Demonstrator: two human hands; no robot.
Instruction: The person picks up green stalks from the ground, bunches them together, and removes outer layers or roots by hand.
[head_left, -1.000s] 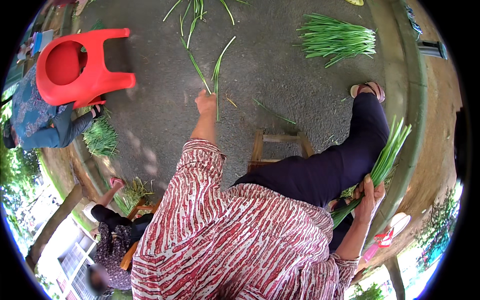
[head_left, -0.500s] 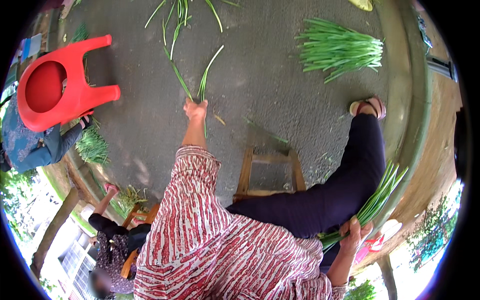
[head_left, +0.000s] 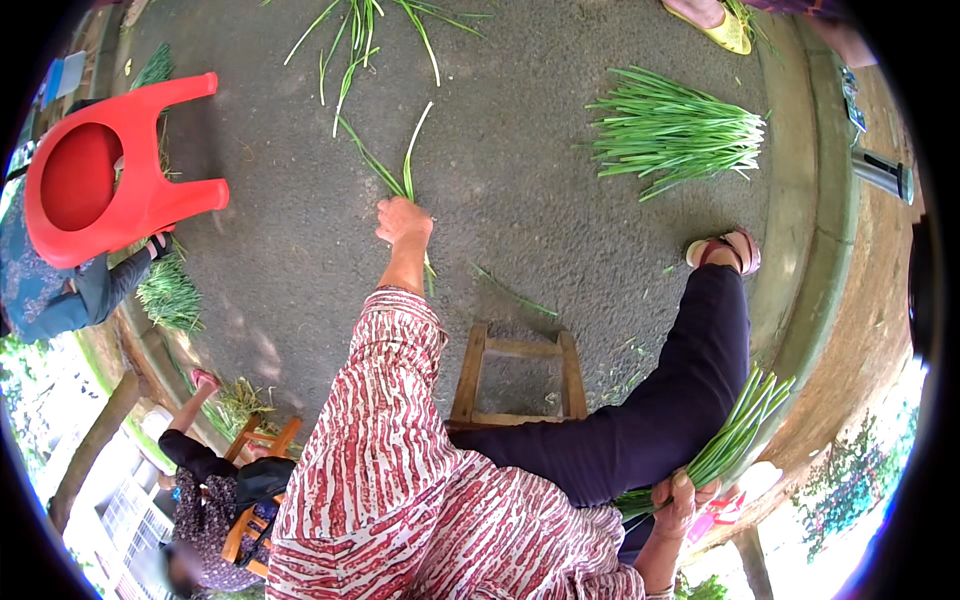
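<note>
Clutching chive stalks (head_left: 409,172) in the left hand (head_left: 405,220) over asphalt (head_left: 520,130) and a chive bunch (head_left: 730,440) in the right hand (head_left: 683,503) beside the trouser leg (head_left: 655,430), possibly risking dropped stalks through too loose a grip.

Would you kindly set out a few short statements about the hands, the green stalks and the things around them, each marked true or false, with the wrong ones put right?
1. The right hand holds a bundle of green stalks. True.
2. The left hand is raised above the person's head. False: it is low over the pavement, closed around a few loose stalks.
3. A thick pile of stalks lies on the pavement, apart from both hands. True.
4. The plastic seat at the picture's left is blue. False: it is red.
5. A wooden frame shows beside the person's dark-trousered leg. True.
</note>
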